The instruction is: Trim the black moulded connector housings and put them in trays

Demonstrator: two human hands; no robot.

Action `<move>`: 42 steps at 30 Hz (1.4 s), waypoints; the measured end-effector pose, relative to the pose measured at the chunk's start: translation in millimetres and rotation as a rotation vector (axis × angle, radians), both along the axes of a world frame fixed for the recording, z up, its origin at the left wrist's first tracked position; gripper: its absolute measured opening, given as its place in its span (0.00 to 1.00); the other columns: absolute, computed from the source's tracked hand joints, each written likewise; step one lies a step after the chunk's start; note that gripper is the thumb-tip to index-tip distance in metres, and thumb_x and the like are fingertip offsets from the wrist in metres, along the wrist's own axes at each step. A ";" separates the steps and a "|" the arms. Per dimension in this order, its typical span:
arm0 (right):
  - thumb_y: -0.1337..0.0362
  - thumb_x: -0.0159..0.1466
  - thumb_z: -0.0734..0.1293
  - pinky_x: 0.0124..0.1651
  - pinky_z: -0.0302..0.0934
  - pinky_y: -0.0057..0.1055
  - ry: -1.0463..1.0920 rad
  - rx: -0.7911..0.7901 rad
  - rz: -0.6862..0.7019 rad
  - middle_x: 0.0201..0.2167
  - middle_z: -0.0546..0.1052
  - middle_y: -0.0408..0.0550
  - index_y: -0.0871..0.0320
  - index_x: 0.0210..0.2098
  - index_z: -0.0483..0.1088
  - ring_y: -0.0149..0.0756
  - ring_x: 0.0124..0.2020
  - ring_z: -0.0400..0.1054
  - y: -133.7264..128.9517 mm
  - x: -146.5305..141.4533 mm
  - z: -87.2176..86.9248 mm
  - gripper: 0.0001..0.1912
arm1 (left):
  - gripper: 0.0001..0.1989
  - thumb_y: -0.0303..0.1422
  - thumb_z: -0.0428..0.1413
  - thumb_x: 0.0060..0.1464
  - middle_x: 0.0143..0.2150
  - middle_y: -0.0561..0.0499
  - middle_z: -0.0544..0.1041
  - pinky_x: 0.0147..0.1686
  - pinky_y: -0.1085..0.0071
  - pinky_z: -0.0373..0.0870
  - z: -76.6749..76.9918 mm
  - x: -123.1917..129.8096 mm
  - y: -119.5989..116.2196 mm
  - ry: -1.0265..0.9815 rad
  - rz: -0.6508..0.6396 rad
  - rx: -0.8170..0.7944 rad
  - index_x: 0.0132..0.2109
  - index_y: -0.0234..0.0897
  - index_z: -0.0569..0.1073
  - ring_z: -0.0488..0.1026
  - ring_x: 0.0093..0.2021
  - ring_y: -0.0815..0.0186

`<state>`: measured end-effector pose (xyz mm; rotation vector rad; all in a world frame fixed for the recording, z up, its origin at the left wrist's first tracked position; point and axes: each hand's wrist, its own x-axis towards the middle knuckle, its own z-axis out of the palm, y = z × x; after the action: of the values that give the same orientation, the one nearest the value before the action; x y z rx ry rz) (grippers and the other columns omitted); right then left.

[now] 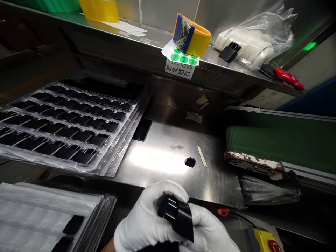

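White gloves cover both of my hands, low in the head view in front of the steel bench. My left hand (149, 217) is closed around a black plastic part (183, 220) with slots or prongs on one side. From the right, my right hand (207, 227) grips the same part, its fingers partly hidden behind it. A smaller black piece (190, 162) lies on the bench beyond my hands. Beside that piece rests a thin craft knife (201, 154) with a pale handle.
Stacked trays (65, 122) of black parts stand at left, another tray stack (47, 213) below. A green conveyor belt (283, 140) runs at right. The overhead shelf (154, 42) holds tape rolls (202, 38), bagged gloves (252, 45) and a red-handled tool (288, 77).
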<state>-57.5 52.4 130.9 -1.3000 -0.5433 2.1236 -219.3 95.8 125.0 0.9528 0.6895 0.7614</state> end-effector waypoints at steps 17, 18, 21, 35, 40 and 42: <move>0.61 0.58 0.71 0.27 0.57 0.33 -0.752 0.982 -0.100 0.22 0.72 0.45 0.46 0.37 0.80 0.35 0.22 0.65 -6.2 13.6 12.9 0.08 | 0.16 0.19 0.70 0.32 0.31 0.53 0.74 0.29 0.75 0.68 14.4 8.8 4.5 0.041 0.113 -0.075 0.32 0.33 0.76 0.70 0.29 0.69; 0.60 0.58 0.71 0.25 0.56 0.32 -0.793 1.032 -0.101 0.21 0.72 0.45 0.46 0.38 0.80 0.35 0.21 0.65 -6.5 13.7 14.5 0.08 | 0.16 0.19 0.70 0.33 0.31 0.53 0.74 0.29 0.75 0.69 13.1 9.2 4.2 0.033 0.112 -0.039 0.32 0.34 0.77 0.70 0.29 0.69; 0.58 0.60 0.70 0.24 0.55 0.31 -0.917 1.183 -0.106 0.18 0.70 0.44 0.49 0.36 0.80 0.33 0.20 0.63 -6.6 12.8 18.7 0.07 | 0.17 0.18 0.70 0.33 0.33 0.53 0.75 0.31 0.75 0.70 10.9 9.0 3.4 0.040 0.095 0.059 0.33 0.35 0.78 0.71 0.30 0.68; 0.68 0.60 0.70 0.24 0.58 0.28 -0.805 1.312 0.015 0.22 0.70 0.43 0.53 0.44 0.75 0.32 0.21 0.66 -2.8 23.2 20.7 0.12 | 0.16 0.18 0.68 0.37 0.31 0.54 0.74 0.29 0.75 0.69 17.0 5.8 5.2 0.067 0.099 0.244 0.35 0.38 0.77 0.71 0.29 0.69; 0.66 0.58 0.70 0.29 0.61 0.28 -0.493 0.849 -0.051 0.22 0.73 0.43 0.56 0.27 0.75 0.33 0.25 0.67 2.3 20.4 15.4 0.04 | 0.18 0.21 0.66 0.43 0.31 0.55 0.70 0.27 0.75 0.67 8.9 1.3 0.0 0.061 0.068 0.322 0.42 0.40 0.73 0.68 0.28 0.70; 0.63 0.56 0.72 0.27 0.58 0.27 -0.346 0.627 -0.149 0.20 0.69 0.42 0.59 0.20 0.70 0.31 0.24 0.63 2.8 14.9 11.4 0.11 | 0.23 0.23 0.67 0.42 0.30 0.55 0.69 0.28 0.74 0.67 5.6 -0.2 -0.1 0.039 0.056 0.393 0.45 0.42 0.72 0.67 0.27 0.70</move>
<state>-42.6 55.1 142.3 -1.2774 -1.1115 1.4317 -219.5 95.7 130.6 1.3118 0.6127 0.9511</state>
